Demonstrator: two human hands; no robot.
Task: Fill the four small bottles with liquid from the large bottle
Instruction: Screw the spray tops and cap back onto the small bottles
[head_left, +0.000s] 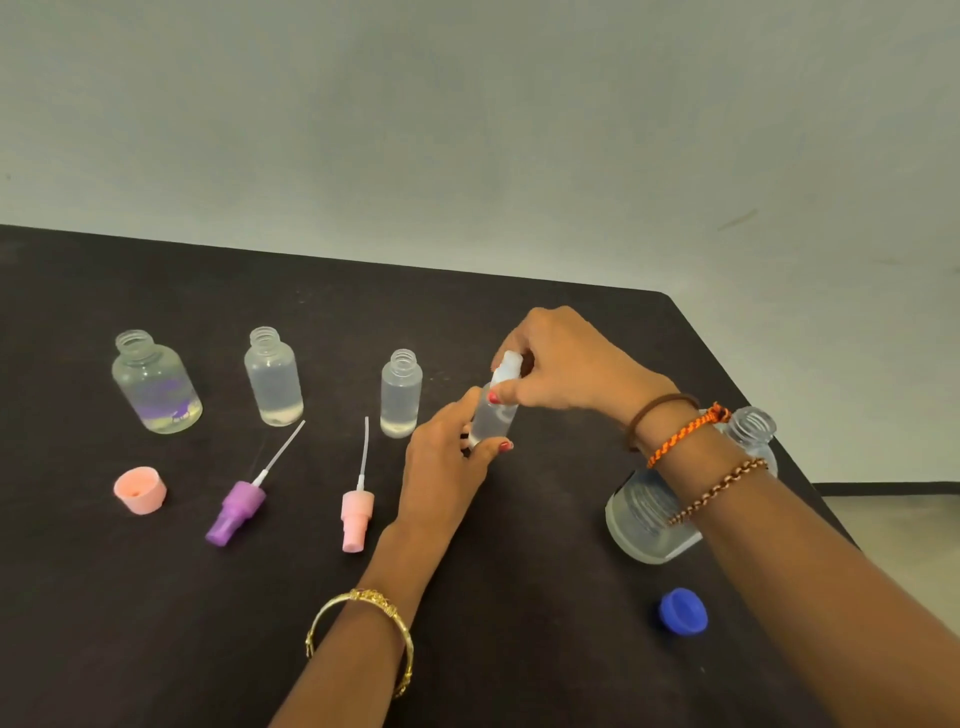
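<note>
The large bottle stood uncapped near the table's right edge, but the right forearm and its bracelets crossed in front of it, so only its neck and lower body showed. The fourth small bottle was mostly covered too: the left hand wrapped its lower body, fingers closed around it, holding it upright. The right hand arched over its top, thumb and fingertips pinched on a white spray cap; whether that cap was seated on the neck could not be told, perhaps only resting there.

Three other small bottles stood open in a row to the left, each holding clear liquid. In front of them lay a pink cap, a purple sprayer and a pink sprayer. A blue cap lay near the large bottle.
</note>
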